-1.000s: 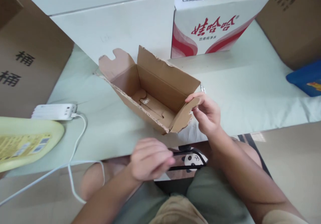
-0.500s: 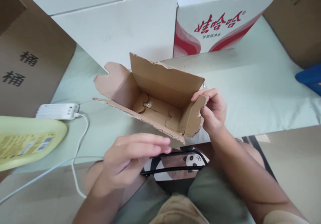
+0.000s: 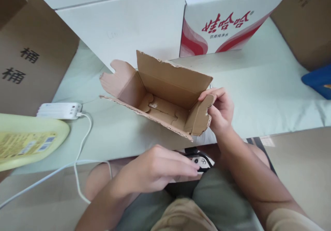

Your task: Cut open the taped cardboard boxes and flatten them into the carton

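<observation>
A small brown cardboard box [image 3: 170, 82] is tilted over the table, its top flaps up and its inside facing me. My right hand [image 3: 221, 110] grips its right end, thumb and fingers around the edge by the notched flap. Interlocking bottom flaps show inside, with a small pale patch on them. Below the box and apart from it, my left hand [image 3: 157, 169] hangs over my lap. Its fingers are stretched out to the right and hold nothing.
The table [image 3: 261, 96] has a pale green cover. A white carton with red lettering [image 3: 219, 27] stands behind the box. At left are a white power bank [image 3: 60, 110] with a cable [image 3: 84, 144], a yellow bottle [image 3: 31, 139] and a large brown carton [image 3: 38, 48]. Something blue [image 3: 317, 81] lies right.
My left hand has moved right and slightly down, away from the box's near flap. The box, still held by my right hand, has shifted very little in view.
</observation>
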Demonstrator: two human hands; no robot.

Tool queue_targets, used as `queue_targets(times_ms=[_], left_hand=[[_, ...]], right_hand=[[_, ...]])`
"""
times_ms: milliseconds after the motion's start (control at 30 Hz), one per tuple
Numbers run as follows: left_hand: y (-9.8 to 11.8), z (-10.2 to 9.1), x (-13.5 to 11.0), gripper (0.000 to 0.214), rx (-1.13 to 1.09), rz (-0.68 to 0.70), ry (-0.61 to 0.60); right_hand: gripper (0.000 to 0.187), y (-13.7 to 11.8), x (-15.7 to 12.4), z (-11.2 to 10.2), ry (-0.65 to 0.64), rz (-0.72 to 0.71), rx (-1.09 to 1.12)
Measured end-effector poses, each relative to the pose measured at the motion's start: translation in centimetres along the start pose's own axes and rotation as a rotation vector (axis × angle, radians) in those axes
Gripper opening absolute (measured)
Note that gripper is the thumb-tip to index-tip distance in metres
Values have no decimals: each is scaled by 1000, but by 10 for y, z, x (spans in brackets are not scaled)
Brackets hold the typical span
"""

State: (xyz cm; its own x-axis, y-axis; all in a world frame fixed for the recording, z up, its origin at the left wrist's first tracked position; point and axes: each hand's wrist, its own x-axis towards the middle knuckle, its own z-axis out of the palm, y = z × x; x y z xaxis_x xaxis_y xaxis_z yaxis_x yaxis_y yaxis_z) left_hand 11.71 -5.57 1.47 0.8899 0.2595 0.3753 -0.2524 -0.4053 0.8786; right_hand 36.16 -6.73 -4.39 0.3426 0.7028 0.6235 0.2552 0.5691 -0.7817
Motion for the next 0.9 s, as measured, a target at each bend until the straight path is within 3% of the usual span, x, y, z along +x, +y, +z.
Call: queue_targets(times_ms=[200,400,533,633,733,900], left_hand=[[-10,-3,2,30,43,-30,-24],[-16,-2,1,39,-76,-129,69],[-20,9,2,18,-376,-396,204],[-26,17,5,35,-617,-606,370],[-31,20,7,47,-805,-716,457],[-35,18,7,64,-890,-814,431]], right_hand=[[25,0,1,0,-4,-13,-14],[25,2,1,0,0,-9,19],[29,3,2,-1,9,-3,1],[27,3,2,-1,0,-9,-14],[24,2,1,-1,-1,-12,-5],[22,3,1,-2,-16,-10,31]])
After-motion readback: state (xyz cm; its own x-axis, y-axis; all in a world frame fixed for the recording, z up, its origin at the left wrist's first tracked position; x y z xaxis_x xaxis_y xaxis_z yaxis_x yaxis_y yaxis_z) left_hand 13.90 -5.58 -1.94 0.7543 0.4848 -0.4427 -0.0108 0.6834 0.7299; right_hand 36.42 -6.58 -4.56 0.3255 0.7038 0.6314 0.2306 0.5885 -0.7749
